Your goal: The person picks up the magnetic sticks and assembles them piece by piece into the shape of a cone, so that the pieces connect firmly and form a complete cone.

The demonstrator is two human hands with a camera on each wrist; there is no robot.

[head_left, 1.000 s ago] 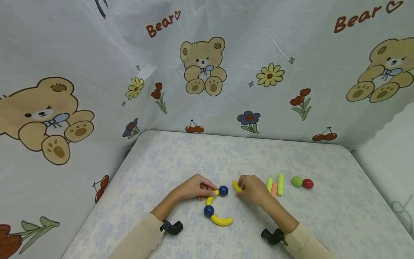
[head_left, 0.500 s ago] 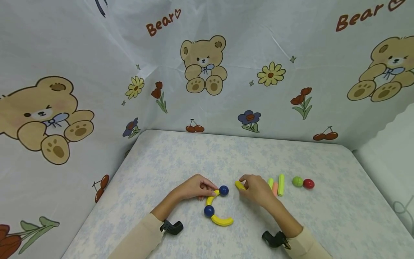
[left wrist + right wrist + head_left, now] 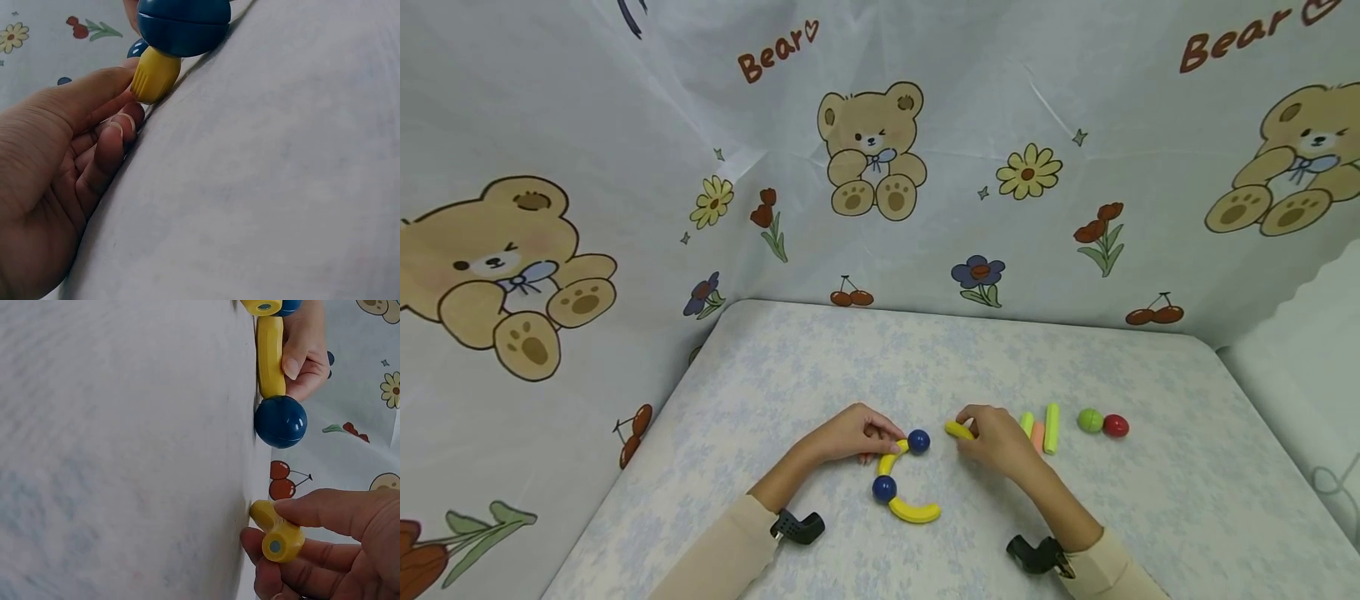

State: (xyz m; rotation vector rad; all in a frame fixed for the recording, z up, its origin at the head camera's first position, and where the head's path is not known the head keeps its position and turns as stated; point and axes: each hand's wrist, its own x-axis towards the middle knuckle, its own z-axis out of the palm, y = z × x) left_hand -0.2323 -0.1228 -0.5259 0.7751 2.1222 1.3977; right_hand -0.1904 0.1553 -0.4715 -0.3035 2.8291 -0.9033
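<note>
While the right hand (image 3: 994, 437) is pinching a short, curved, bright yellow rod (image 3: 957, 429), the rod's free left tip is facing a glossy dark blue ball (image 3: 919, 442), seemingly plastic, across a small gap, and the coming move appears to be turning on that gap. The rod is sitting to the ball's right, near but not touching, its long axis running roughly sideways with the left tip slightly farther from the person; the left hand (image 3: 853, 433) is staying closer to the ball. In the right wrist view, the thumb is pressing one side of the rod and the fingers are curling against the other, so they are opening only as wide as its thickness, and a round grey disc (image 3: 275, 546) is showing in the end facing that camera. The left hand is gripping a smooth yellow arc (image 3: 887, 463) between thumb and fingers, beside the ball. This arc is linking the ball to a second dark blue ball (image 3: 884, 489), from which another yellow arc (image 3: 916, 512) is curving rightward. Past the right hand, two light green bars (image 3: 1052, 429), a salmon-orange bar (image 3: 1037, 438), a green ball (image 3: 1090, 421) and a red ball (image 3: 1116, 426) are resting on the blue-patterned white tabletop (image 3: 820, 358).
</note>
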